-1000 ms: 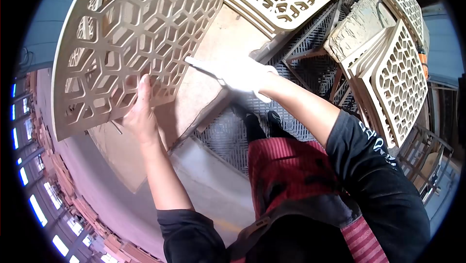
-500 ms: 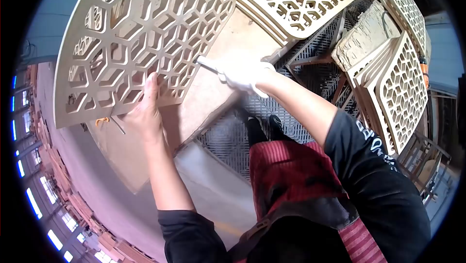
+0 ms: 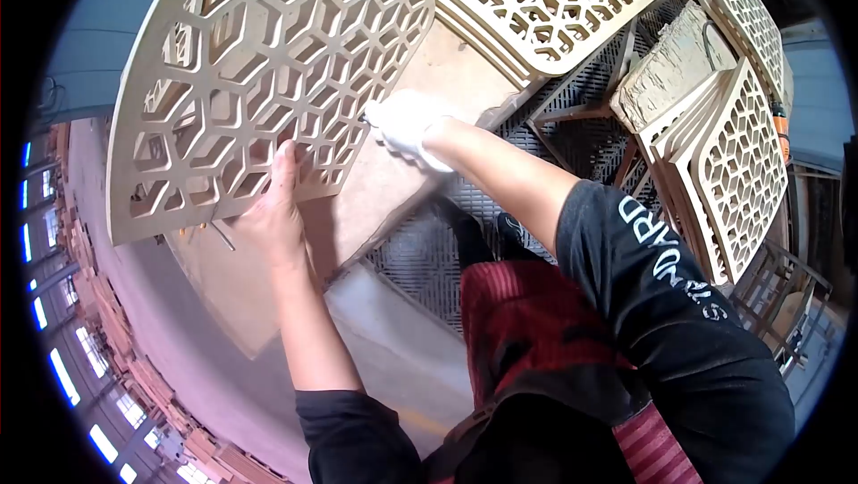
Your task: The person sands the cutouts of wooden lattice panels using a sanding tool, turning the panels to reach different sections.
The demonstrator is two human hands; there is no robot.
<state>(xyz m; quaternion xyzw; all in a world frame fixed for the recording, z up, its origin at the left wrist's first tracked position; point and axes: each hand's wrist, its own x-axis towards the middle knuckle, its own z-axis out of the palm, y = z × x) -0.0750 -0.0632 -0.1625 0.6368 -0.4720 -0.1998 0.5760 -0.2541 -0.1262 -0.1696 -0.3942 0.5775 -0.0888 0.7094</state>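
A pale wooden lattice panel point(image 3: 214, 95) with geometric cut-outs is held tilted up at the upper left. My left hand point(image 3: 279, 207) is bare and grips its lower edge, thumb on the near face. My right hand point(image 3: 409, 126) wears a white glove, and its fingers are closed at the panel's right edge. In the earlier views that hand holds a slim grey tool; now the tool is largely hidden by the glove and panel. Beneath the panel lies a brown board surface point(image 3: 447, 73). A thin metal rod point(image 3: 222, 235) and something orange show beside my left hand.
Stacked lattice panels point(image 3: 545, 1) lie at the top. More panels point(image 3: 742, 171) lean at the right, beside a rough, flaking block point(image 3: 670, 68) and a metal frame. Black grid matting point(image 3: 416, 260) covers the floor. An orange object point(image 3: 780, 131) stands at the far right.
My gloved right hand has moved left to the panel's edge, and the tool has gone mostly out of sight. My left hand keeps its grip while the panel has shifted slightly right.
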